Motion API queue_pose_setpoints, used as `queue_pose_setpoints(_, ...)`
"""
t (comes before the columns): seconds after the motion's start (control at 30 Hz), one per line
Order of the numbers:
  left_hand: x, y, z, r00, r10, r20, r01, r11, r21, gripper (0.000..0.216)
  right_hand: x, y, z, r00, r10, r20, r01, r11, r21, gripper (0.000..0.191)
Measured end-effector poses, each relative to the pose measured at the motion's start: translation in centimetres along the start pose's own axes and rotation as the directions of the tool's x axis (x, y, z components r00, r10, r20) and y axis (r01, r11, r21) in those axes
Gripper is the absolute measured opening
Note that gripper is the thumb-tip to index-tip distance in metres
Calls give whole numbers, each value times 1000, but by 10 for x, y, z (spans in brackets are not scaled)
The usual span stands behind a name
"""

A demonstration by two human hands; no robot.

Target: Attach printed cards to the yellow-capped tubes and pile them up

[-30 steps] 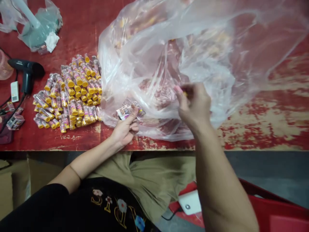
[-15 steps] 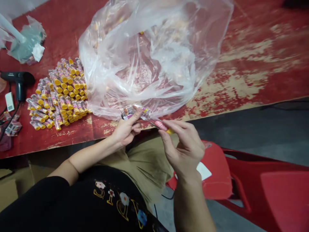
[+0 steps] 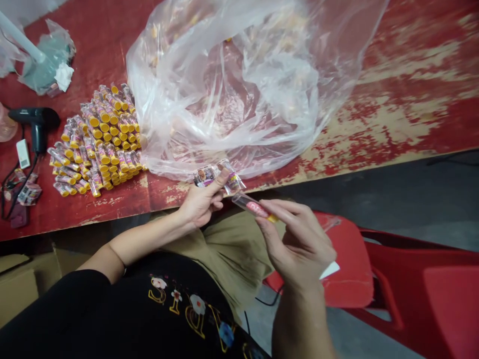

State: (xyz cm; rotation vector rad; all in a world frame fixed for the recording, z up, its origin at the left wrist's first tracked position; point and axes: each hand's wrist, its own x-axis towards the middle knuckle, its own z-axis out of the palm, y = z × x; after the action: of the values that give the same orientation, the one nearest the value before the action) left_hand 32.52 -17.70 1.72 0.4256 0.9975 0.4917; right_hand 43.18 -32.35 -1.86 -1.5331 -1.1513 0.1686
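Note:
My left hand (image 3: 204,202) is closed on printed clear plastic sleeves (image 3: 234,180), pinched under the thumb near the table's front edge. Between the thumb and fingers of my right hand (image 3: 299,237) is a clear tube (image 3: 256,208) with a yellow cap and something pink inside. The tube's clear end points at the sleeves, with a small gap between. Just beyond both hands lies a big translucent plastic bag (image 3: 224,109), yellow bits showing dimly through it.
Left of the bag, many yellow-capped tubes (image 3: 107,144) are stacked in a pile. A black heat gun or hair dryer (image 3: 37,122) with a cord lies farther left, near a crumpled greenish bag (image 3: 50,60). A red chair (image 3: 346,259) stands at the right, below the red table (image 3: 411,99).
The tube in my right hand has moved right and slightly down, away from the sleeves in my left hand. A gap now shows between them. The whole view has shifted a little.

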Motion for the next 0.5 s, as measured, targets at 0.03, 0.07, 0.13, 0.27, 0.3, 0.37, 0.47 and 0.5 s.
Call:
queue_pose_setpoints(0.03,0,-1,-1,1000,1,13,-1,1000,21,57,-1,0,1,1000,11,-18,-11,1000,-19,53)
queue_pose_setpoints(0.07,-1,-2,-2,1000,5,26,-6,999,41,57,-1,0,2,999,15,-34,-17,999,-43,52)
queue_pose_setpoints(0.13,-2,-4,-4,999,28,44,-31,997,71,56,-2,0,3,999,9,-38,-13,995,-97,54)
queue_pose_setpoints(0.27,-4,-9,-11,992,94,82,-103,988,115,59,-4,-2,6,1000,-22,-14,19,987,-160,58)
queue_pose_setpoints(0.3,-4,-10,-13,989,113,96,-125,984,124,60,-5,-3,7,1000,-20,-13,17,987,-161,58)
queue_pose_setpoints(0.37,-3,-13,-16,981,152,123,-169,976,135,59,-6,-7,8,1000,-14,-3,13,987,-162,58)
queue_pose_setpoints(0.47,1,-17,-21,972,190,137,-212,963,165,56,-8,-15,12,1000,-20,-8,18,976,-217,55)
queue_pose_setpoints(0.5,3,-18,-23,972,192,139,-215,959,182,56,-9,-18,15,999,-17,-29,9,972,-236,52)
